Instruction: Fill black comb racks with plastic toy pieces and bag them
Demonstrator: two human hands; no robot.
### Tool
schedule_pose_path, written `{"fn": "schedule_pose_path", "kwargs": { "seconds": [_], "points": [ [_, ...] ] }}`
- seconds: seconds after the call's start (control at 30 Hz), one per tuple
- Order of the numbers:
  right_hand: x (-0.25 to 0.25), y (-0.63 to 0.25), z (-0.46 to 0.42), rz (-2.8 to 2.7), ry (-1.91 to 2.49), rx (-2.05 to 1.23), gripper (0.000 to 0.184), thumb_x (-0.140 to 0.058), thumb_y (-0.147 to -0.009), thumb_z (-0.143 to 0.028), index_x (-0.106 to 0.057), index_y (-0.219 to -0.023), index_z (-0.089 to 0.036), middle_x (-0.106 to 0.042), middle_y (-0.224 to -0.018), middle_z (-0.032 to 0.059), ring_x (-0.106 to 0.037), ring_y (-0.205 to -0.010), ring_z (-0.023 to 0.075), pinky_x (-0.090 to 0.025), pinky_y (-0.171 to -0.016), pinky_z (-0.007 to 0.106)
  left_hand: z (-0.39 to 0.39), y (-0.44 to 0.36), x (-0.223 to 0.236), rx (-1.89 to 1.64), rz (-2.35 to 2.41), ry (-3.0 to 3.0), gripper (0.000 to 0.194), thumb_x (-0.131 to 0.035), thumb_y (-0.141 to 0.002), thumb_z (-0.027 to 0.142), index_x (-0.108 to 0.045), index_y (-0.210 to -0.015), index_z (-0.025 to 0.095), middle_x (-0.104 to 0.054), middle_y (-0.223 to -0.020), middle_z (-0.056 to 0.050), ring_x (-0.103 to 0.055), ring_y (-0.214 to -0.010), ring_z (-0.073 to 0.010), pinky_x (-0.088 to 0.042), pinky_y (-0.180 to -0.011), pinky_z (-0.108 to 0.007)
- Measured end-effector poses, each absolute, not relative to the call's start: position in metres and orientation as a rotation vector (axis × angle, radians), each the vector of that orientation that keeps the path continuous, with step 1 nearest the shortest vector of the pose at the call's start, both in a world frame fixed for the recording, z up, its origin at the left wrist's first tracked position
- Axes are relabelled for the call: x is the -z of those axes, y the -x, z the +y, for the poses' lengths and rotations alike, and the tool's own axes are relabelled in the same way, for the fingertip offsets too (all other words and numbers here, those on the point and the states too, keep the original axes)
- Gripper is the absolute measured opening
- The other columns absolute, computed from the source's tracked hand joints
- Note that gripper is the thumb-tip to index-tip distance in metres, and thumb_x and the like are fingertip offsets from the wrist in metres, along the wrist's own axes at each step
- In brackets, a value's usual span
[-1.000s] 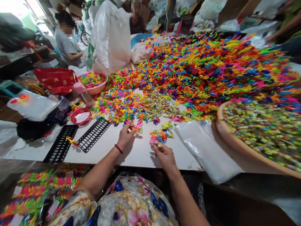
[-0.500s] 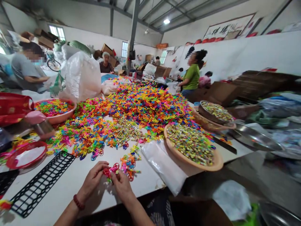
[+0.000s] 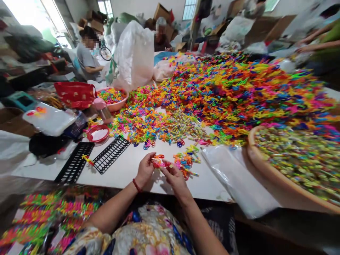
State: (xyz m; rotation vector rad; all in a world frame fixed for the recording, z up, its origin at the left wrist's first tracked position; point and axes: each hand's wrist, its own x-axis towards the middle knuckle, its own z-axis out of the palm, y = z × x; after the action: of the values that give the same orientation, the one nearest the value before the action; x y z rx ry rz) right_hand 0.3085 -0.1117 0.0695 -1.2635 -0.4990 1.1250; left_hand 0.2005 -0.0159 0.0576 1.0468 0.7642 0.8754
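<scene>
Right now the left hand [image 3: 145, 169] and right hand [image 3: 174, 177] pinch a little red plastic toy [image 3: 159, 164] between their fingertips, just above the white table [image 3: 124, 170]. It looks light, thin and bendy, so holding its ends seems best.

Toy pile [image 3: 233, 88] – multicolour; grids [image 3: 111, 154] blk.

A packing workshop in a warehouse: a long table [image 3: 127, 170] heaped with bright plastic toys [image 3: 233, 92], full basins [image 3: 292, 166], sacks [image 3: 135, 53], cartons [image 3: 162, 12], and other workers [image 3: 89, 58] seated nearby
</scene>
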Motion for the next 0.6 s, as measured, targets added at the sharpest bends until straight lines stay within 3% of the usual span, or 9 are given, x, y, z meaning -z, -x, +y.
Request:
{"fn": "schedule_pose_path", "kwargs": {
  "seconds": [0.17, 0.33, 0.43, 0.6],
  "points": [
    [-0.070, -0.305, -0.111, -0.295, 1.038, -1.265, 0.038, -0.084, -0.066, -0.044, -0.058, -0.076, -0.018, -0.046, -0.054, -0.0091, -0.023, -0.040, 0.0012, -0.019, -0.035, 0.014, -0.024, -0.197, -0.067, -0.713, 0.734, -0.876, 0.046, -0.079, -0.071, 0.033, -0.062, -0.111, 0.019, -0.070, -0.104, -0.008, -0.067, -0.075, -0.0137, -0.053, -0.061, -0.023],
    [-0.063, -0.314, -0.111, -0.121, 0.830, -1.415, 0.029, -0.078, -0.072, -0.035, -0.055, -0.070, -0.017, -0.053, -0.057, -0.0064, -0.020, -0.037, -0.0001, -0.021, -0.032, 0.012, -0.025, -0.194, -0.074, -0.610, 0.728, -0.720, 0.044, -0.083, -0.067, 0.025, -0.055, -0.101, 0.020, -0.067, -0.106, -0.006, -0.066, -0.072, -0.0119, -0.051, -0.054, -0.019],
    [-0.057, -0.319, -0.114, -0.085, 0.756, -1.493, 0.026, -0.074, -0.073, -0.031, -0.052, -0.067, -0.019, -0.047, -0.055, -0.0080, -0.015, -0.038, 0.0012, -0.018, -0.032, 0.014, -0.027, -0.194, -0.075, -0.571, 0.745, -0.673, 0.048, -0.082, -0.069, 0.025, -0.052, -0.106, 0.021, -0.068, -0.098, -0.004, -0.064, -0.067, -0.0101, -0.049, -0.053, -0.018],
    [-0.054, -0.322, -0.117, -0.219, 0.887, -1.472, 0.032, -0.066, -0.076, -0.042, -0.044, -0.061, -0.022, -0.033, -0.052, -0.0089, -0.008, -0.042, 0.0054, -0.011, -0.036, 0.020, -0.029, -0.193, -0.075, -0.473, 0.678, -0.684, 0.050, -0.084, -0.069, 0.030, -0.055, -0.108, 0.019, -0.067, -0.099, -0.006, -0.065, -0.073, -0.0122, -0.049, -0.059, -0.021]
  ]
}}
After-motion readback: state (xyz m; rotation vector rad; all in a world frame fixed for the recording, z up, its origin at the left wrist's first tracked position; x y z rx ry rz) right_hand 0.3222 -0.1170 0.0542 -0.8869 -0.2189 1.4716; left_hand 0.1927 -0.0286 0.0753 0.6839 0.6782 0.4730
